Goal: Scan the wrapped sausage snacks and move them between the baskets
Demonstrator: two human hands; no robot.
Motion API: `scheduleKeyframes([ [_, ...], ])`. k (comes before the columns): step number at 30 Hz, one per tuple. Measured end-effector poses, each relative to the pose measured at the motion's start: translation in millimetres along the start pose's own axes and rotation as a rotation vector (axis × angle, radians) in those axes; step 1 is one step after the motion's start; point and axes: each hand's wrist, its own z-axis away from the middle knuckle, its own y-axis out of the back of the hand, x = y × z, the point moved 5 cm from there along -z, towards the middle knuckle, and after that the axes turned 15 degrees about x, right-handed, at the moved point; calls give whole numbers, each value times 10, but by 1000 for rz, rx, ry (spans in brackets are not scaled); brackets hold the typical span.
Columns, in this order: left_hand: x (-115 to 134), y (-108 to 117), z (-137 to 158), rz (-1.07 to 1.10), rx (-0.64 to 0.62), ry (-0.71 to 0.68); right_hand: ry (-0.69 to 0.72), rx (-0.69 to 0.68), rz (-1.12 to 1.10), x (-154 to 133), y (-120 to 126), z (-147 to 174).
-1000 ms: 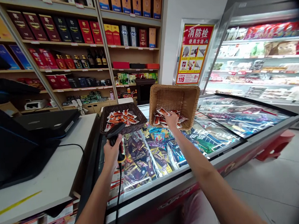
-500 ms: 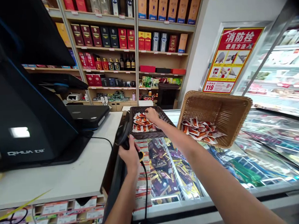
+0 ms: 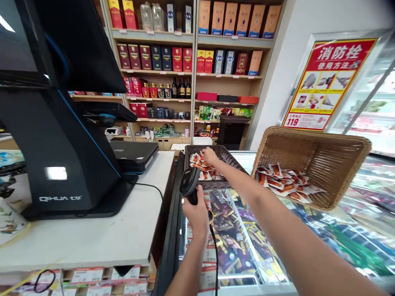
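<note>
My left hand point(image 3: 196, 213) is wrapped round the grip of a black barcode scanner point(image 3: 190, 183), its head tilted up and its cable hanging down. Just beyond it, a dark brown woven basket point(image 3: 229, 157) holds a pile of packaged sausages point(image 3: 201, 164) in clear and white wrappers. My right hand point(image 3: 211, 157) reaches into this basket, its fingers curled down and pinched at the top of the pile; the fingertips are partly hidden. A larger tan wicker basket point(image 3: 342, 159) leans tilted to the right, with more packaged sausages point(image 3: 286, 181) in it.
Both baskets rest on a glass-topped freezer point(image 3: 230, 238) full of packaged goods. On the left, a white counter point(image 3: 100, 244) carries a black checkout terminal point(image 3: 70, 162). Shelves of boxed bottles point(image 3: 161, 58) stand behind. A red fire-hydrant sign point(image 3: 328, 83) hangs on the wall.
The view has swung left, so everything sits further right in the picture. The scanner's head now overlaps the dark basket's near left corner. My right hand is still at the sausage pile.
</note>
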Motion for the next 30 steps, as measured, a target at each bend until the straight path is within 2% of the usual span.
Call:
scheduleKeyframes([
  [2, 49, -12, 44, 38, 22, -4, 79, 64, -20, 117, 275, 114],
  [4, 61, -61, 88, 66, -30, 32, 235, 186, -103, 256, 624, 344],
  [6, 56, -120, 130, 78, -109, 49, 428, 294, -201, 423, 982, 709],
  [8, 50, -175, 177, 75, -196, 36, 565, 323, -245, 623, 1272, 1148],
  [11, 44, -257, 274, 34, -346, 12, 617, 312, -210, 912, 1548, 1772],
  [14, 19, -333, 385, -57, -521, 25, 613, 321, -135, 1108, 1662, 2217],
  [18, -51, -361, 441, -191, -673, 34, 720, 461, -55, 1204, 1727, 2483],
  [23, -64, -323, 393, -290, -754, -9, 812, 674, -61, 1242, 1846, 2509],
  [30, 73, -314, 413, -303, -751, -30, 854, 688, -91, 1285, 1893, 2508],
])
